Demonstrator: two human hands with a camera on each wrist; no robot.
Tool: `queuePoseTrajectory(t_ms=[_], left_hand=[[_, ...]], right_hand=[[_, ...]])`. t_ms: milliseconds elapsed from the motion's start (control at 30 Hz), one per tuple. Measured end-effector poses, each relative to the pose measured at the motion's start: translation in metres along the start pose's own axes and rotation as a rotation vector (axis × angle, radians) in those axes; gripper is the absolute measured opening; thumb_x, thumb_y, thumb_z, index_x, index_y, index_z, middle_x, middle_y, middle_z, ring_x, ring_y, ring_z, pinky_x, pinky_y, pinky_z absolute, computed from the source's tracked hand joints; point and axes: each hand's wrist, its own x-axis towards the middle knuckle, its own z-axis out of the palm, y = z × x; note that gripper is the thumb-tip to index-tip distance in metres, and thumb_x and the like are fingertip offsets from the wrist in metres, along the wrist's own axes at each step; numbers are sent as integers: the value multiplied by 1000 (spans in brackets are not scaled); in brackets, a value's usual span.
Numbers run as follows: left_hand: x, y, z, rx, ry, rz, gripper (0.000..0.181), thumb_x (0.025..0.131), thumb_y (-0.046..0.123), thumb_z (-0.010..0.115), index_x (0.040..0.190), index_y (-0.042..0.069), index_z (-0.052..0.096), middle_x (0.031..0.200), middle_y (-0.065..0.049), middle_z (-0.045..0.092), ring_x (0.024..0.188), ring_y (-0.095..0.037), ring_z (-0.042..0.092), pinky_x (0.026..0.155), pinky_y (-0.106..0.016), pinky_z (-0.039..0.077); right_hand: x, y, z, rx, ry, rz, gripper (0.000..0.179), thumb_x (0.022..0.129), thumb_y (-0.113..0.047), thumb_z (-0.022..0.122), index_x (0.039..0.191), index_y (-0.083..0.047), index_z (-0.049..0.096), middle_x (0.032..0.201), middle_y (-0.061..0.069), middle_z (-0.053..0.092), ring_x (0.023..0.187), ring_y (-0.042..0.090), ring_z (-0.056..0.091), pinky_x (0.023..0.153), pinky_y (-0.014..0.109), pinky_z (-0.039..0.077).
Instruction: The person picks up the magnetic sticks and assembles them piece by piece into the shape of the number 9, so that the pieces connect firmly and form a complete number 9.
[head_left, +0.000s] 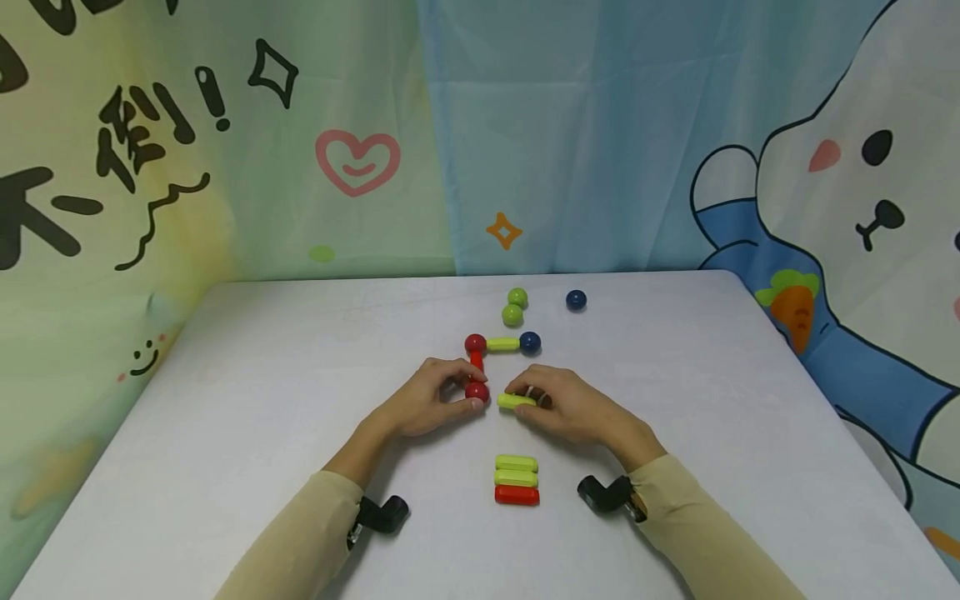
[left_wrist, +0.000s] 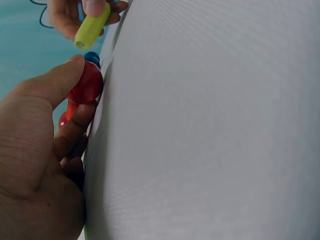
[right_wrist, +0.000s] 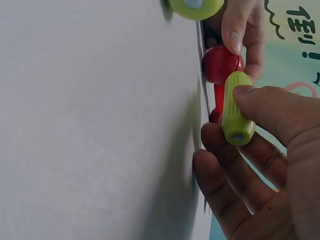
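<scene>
My left hand (head_left: 433, 398) pinches the near red ball (head_left: 477, 392) between thumb and fingers. A red rod (head_left: 476, 360) links it to a second red ball (head_left: 475, 343), from which a yellow-green rod (head_left: 502, 344) runs right to a dark blue ball (head_left: 530, 342). Thumb and fingers of my right hand (head_left: 566, 404) pinch a loose yellow-green rod (head_left: 516, 401), just right of the near red ball and apart from it in the head view. In the right wrist view this ribbed rod (right_wrist: 237, 107) shows a metal disc at its end.
Two yellow-green rods (head_left: 516, 470) and a red rod (head_left: 517, 496) lie in a row in front, between the forearms. Farther back are two green balls (head_left: 513, 315) and a dark blue ball (head_left: 576, 300). A printed curtain (head_left: 570, 150) hangs behind the white table (head_left: 300, 333).
</scene>
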Motion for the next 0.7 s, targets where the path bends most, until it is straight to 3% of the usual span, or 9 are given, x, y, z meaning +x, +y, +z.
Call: queuePoseTrajectory(t_ms=[700], left_hand=[[-1,0,-1,-4,6,22,31,92,33,77,121,31,67,109,13,65,118,-18,48,108,-45,38]], right_hand=[[12,9,6,84,7,69,24,98,-20,71,122,-20,69,116,-9,69,100,11,64,90,32,55]])
